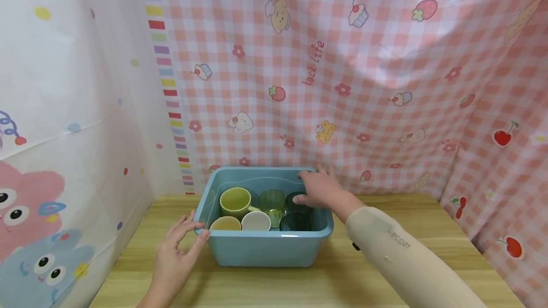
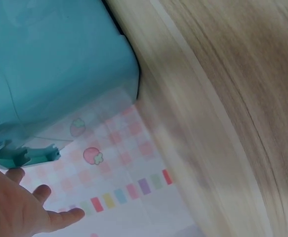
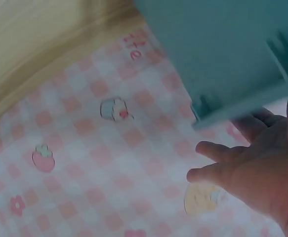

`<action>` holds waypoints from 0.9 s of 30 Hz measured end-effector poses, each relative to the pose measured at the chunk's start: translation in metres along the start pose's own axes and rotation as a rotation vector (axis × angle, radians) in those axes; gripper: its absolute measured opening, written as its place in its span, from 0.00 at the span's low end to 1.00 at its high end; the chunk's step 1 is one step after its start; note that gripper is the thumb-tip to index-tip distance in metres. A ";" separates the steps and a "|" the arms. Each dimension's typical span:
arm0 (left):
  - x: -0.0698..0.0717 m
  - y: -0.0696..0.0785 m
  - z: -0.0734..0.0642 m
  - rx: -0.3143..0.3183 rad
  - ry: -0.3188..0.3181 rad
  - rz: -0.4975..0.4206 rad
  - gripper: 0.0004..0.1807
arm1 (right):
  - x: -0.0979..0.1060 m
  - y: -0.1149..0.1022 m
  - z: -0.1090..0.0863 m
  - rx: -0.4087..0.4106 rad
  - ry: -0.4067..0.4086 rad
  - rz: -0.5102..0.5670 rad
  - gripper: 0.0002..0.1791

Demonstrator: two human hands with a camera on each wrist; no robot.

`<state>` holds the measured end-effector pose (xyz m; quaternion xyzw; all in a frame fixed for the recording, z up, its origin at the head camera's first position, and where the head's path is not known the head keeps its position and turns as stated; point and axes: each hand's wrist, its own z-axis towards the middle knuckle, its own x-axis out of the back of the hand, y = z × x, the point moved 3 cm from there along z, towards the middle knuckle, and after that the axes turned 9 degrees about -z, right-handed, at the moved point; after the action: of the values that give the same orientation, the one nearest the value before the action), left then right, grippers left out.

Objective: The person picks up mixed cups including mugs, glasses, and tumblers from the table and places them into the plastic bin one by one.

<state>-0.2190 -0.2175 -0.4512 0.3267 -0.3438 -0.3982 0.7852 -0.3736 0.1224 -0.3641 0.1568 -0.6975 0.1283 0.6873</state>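
A light blue plastic tub (image 1: 265, 251) stands on the table with several cups inside. On its left are a yellow-green mug (image 1: 234, 201) and a pale yellow cup (image 1: 225, 224). A white cup (image 1: 256, 221) and a clear green glass mug (image 1: 271, 201) stand in the middle. Two dark glasses (image 1: 296, 223) are at the right, partly behind the rim. My left hand (image 1: 173, 251) touches the tub's front left corner with thumb and index fingertips, the other fingers spread. My right hand (image 1: 323, 191) rests over the back right rim, thumb inward above a dark glass, fingers extended outside.
The wooden table (image 1: 385, 260) extends around the tub. A pink checked curtain (image 1: 299, 108) hangs close behind it, and a white patterned curtain (image 1: 85, 108) hangs on the left. Some small black thing (image 1: 356, 246) shows beneath the right sleeve (image 1: 385, 241).
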 end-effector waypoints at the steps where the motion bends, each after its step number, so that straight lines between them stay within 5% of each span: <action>1: 0.000 0.000 0.000 0.002 -0.005 0.001 0.08 | 0.003 0.003 -0.004 0.005 0.023 0.015 0.40; 16: 0.007 -0.002 0.008 -0.015 -0.054 0.060 0.08 | 0.042 0.092 -0.084 -0.027 0.240 0.124 0.49; 27: 0.011 0.003 0.012 -0.020 -0.086 0.108 0.09 | 0.032 0.156 -0.126 -0.122 0.226 0.222 0.58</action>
<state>-0.2223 -0.2287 -0.4392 0.2825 -0.3904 -0.3722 0.7932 -0.3199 0.3135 -0.3233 0.0214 -0.6354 0.1779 0.7511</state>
